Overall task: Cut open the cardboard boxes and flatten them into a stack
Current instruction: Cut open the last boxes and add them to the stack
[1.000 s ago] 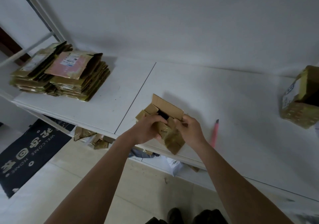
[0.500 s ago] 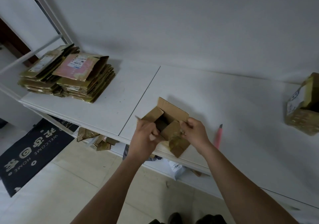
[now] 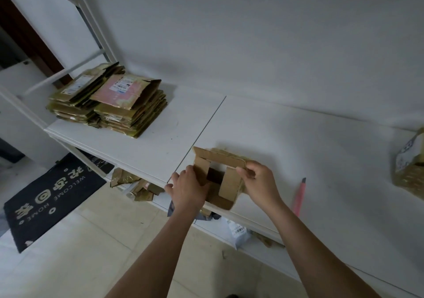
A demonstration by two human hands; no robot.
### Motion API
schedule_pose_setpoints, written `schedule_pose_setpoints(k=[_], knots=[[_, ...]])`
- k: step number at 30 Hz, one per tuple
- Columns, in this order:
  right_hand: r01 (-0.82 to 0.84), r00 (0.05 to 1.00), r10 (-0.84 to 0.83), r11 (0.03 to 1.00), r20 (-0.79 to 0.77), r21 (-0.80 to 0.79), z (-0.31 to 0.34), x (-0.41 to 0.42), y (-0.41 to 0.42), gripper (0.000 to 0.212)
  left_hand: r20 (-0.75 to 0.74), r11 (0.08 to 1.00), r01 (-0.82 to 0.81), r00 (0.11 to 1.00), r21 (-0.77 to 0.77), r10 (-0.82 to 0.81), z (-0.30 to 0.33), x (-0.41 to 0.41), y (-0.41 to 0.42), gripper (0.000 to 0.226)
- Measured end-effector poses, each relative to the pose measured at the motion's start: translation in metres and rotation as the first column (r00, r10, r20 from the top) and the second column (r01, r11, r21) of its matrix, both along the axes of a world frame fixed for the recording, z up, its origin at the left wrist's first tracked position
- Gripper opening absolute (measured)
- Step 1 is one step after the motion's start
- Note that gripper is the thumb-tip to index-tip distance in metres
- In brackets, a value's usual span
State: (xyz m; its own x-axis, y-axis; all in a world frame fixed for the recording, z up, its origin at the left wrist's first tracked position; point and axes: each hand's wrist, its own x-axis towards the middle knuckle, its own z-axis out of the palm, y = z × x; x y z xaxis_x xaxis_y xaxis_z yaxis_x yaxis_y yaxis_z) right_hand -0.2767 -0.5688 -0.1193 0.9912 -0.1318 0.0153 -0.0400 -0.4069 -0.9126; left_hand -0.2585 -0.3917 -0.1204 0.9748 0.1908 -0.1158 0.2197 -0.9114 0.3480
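Near the middle of the frame, both hands hold the small cardboard box point(image 3: 218, 178) at the shelf point(image 3: 298, 150) edge. Its open mouth faces up toward us, flaps spread, long side running left to right. The left hand point(image 3: 187, 188) grips its left side; the right hand point(image 3: 258, 183) pinches its right flap. The stack of flat boxes point(image 3: 110, 104) sits upper left.

A plain white wall point(image 3: 252, 33) stands behind a long white shelf table point(image 3: 149, 146) made of two boards with a thin dark line between them. White metal bars point(image 3: 91, 15) go up at the left. The floor has pale cream tiles point(image 3: 75, 258). A black doormat with pale letters point(image 3: 50, 196) lies on it.
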Motion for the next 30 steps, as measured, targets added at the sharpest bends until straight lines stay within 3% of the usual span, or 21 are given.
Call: schedule_pose_setpoints(k=[2,5,9,12,14,17,19,21,22,23,24,25,26,28,30], knots=[[0.062,0.997,-0.061,0.998,0.049,-0.031,-0.005,-0.008,0.005,0.015,0.052,0.999,-0.007,0.999,0.033,0.005,-0.008,-0.008,-0.003,0.030],[0.164,0.986,-0.163,0.985,0.015,-0.050,-0.014,-0.018,0.014,0.046,0.035,0.999,-0.027,0.999,-0.048,0.029,-0.012,-0.014,-0.005,0.033],[0.197,0.979,-0.197,0.980,-0.058,0.007,-0.020,-0.020,0.023,0.086,0.009,0.956,-0.018,1.000,-0.293,0.022,-0.011,-0.017,-0.002,0.048],[0.228,0.973,-0.229,0.971,-0.010,-0.064,-0.021,-0.015,0.020,0.080,-0.035,0.852,0.015,0.999,-0.523,-0.039,-0.007,-0.017,0.009,0.036],[0.191,0.981,-0.192,0.975,0.007,-0.111,-0.016,-0.011,0.013,0.078,-0.102,0.702,-0.043,0.994,-0.710,-0.042,-0.006,-0.015,0.021,0.021],[-0.095,0.994,0.105,0.959,0.024,-0.269,-0.008,-0.009,0.002,0.080,-0.261,0.257,-0.247,0.965,-0.934,-0.020,-0.005,-0.010,0.037,0.027],[-0.295,0.952,0.306,0.900,-0.018,-0.322,-0.008,-0.011,-0.005,0.075,-0.372,-0.030,-0.372,0.928,-0.928,-0.017,-0.008,-0.006,0.051,0.030],[-0.404,0.914,0.392,0.855,-0.105,-0.324,-0.014,-0.015,-0.009,0.075,-0.470,-0.177,-0.470,0.881,-0.865,-0.048,-0.013,-0.005,0.068,0.027],[-0.443,0.897,0.416,0.834,-0.153,-0.328,-0.020,-0.017,-0.009,0.074,-0.516,-0.196,-0.516,0.855,-0.834,-0.057,-0.016,-0.004,0.075,0.029],[-0.480,0.877,0.436,0.806,-0.201,-0.347,-0.025,-0.019,-0.007,0.074,-0.552,-0.176,-0.551,0.833,-0.816,-0.051,-0.021,-0.005,0.080,0.031],[-0.513,0.858,0.452,0.771,-0.244,-0.377,-0.030,-0.020,-0.004,0.071,-0.561,-0.077,-0.560,0.828,-0.825,-0.009,-0.026,-0.004,0.082,0.027],[-0.537,0.843,0.458,0.741,-0.282,-0.402,-0.035,-0.019,0.000,0.067,-0.533,0.106,-0.536,0.844,-0.837,0.063,-0.033,-0.004,0.083,0.019],[-0.551,0.833,0.450,0.724,-0.321,-0.415,-0.039,-0.017,0.005,0.061,-0.470,0.348,-0.484,0.873,-0.802,0.132,-0.038,-0.004,0.082,0.020],[-0.532,0.840,0.393,0.731,-0.374,-0.427,-0.042,-0.010,0.015,0.044,-0.320,0.734,-0.316,0.937,-0.600,0.142,-0.049,-0.004,0.075,0.039],[-0.438,0.897,0.312,0.731,-0.314,-0.523,-0.043,0.002,0.026,0.031,-0.239,0.896,-0.190,0.966,-0.401,0.098,-0.057,-0.004,0.065,0.057]])
